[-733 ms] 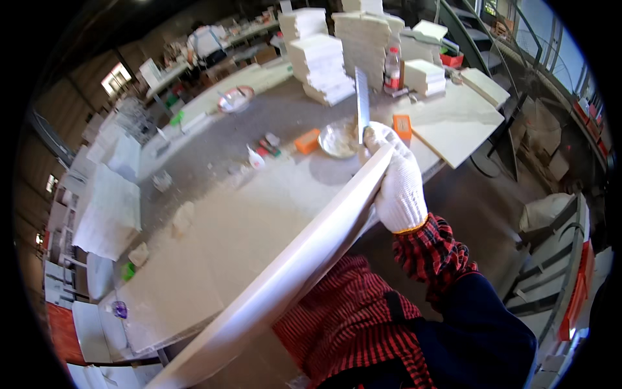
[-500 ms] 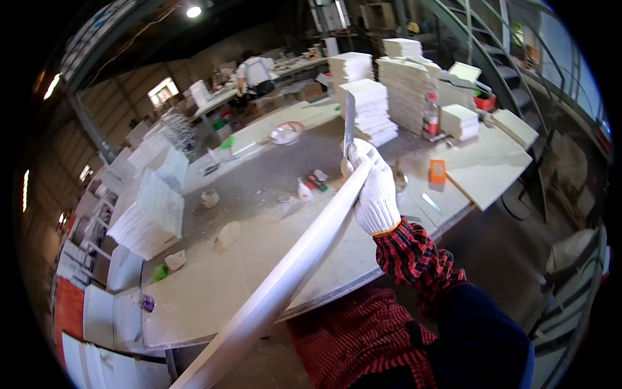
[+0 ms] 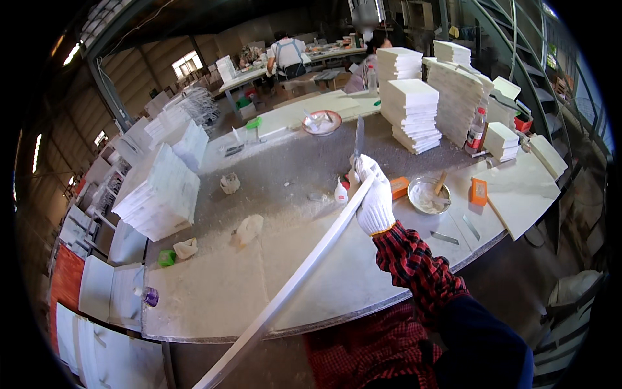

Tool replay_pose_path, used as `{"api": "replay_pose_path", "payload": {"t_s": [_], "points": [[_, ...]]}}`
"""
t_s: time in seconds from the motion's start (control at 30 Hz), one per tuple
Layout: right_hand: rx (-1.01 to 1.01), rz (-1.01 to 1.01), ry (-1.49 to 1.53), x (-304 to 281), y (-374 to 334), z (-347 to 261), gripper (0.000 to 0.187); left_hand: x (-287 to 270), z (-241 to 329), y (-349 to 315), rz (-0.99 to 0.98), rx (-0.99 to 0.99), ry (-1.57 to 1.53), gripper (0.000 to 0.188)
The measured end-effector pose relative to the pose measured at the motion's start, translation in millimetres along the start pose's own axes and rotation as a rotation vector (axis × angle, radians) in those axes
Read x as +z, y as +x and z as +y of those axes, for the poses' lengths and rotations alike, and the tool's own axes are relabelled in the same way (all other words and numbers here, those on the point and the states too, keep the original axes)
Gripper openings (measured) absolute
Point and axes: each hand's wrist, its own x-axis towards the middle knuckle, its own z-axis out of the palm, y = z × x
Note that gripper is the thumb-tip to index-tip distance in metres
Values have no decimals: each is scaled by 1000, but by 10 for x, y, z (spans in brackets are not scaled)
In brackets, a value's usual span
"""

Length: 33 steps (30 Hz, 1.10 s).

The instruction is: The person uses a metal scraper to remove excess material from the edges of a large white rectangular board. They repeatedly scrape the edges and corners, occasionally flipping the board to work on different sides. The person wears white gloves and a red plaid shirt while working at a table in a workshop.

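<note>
My right hand (image 3: 377, 202), in a white knitted glove, is closed around the upper end of a long white slab (image 3: 285, 285). Seen nearly edge-on, the slab slants down to the lower edge of the picture. From the same fist a narrow knife blade (image 3: 359, 135), like a putty knife, points upward; its handle is hidden. My left hand is out of sight. Just beyond the glove stand a small white bottle (image 3: 341, 192) and an orange box (image 3: 399, 188). To its right sits a metal bowl (image 3: 424, 211) with whitish paste and a wooden-handled tool (image 3: 440, 182).
Stacked white tiles (image 3: 414, 117) rise at the worktable's far right, near a red-labelled bottle (image 3: 476, 131). Another tile stack (image 3: 159, 194) stands left. Loose blades (image 3: 471, 227) and a second orange box (image 3: 479, 192) lie right. A person (image 3: 287, 55) is at a back table.
The slab has turned from a broader face to nearly edge-on, still in my right hand. My view has shifted, bringing the bowl and the box beside it into clearer sight.
</note>
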Motion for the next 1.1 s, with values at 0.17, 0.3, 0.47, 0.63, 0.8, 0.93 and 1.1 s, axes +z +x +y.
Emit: {"api": "replay_pose_path", "payload": {"t_s": [0.17, 0.3, 0.47, 0.63, 0.8, 0.93, 1.1], "points": [[59, 27, 59, -55, 228, 207, 13, 252, 118, -24, 111, 321, 972, 43], [61, -18, 48, -133, 308, 308, 14, 360, 178, -90, 136, 343, 998, 41], [26, 0, -20, -106, 317, 306, 16, 509, 147, -141, 149, 359, 1046, 40], [48, -38, -6, -190, 291, 246, 14, 446, 78, -212, 244, 315, 1163, 41], [20, 29, 60, -255, -85, 29, 10, 425, -97, -357, 52, -282, -807, 37], [127, -331, 481, -1176, -47, 78, 17, 549, -406, -705, -249, -759, -3340, 47], [-3, -261, 228, -1847, -142, 277, 23, -209, -645, -1103, -775, -640, -3349, 63]]}}
